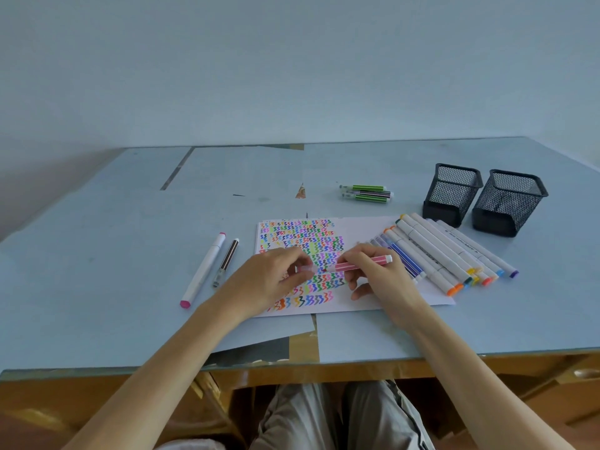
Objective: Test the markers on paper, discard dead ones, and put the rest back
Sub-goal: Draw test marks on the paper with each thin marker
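Note:
A white sheet of paper [363,232] covered in coloured squiggles lies in the middle of the table. Over it my right hand [376,274] grips a pink striped marker [363,263], its tip pointing left. My left hand [272,277] pinches the marker's clear cap [305,269] just off the tip. Several white and blue markers [444,254] lie side by side on the paper's right part.
Two empty black mesh pen cups [451,193] [509,203] stand at the back right. Three green and dark markers [367,193] lie behind the paper. A white pink-ended marker [203,271] and a brown one [227,261] lie left of it.

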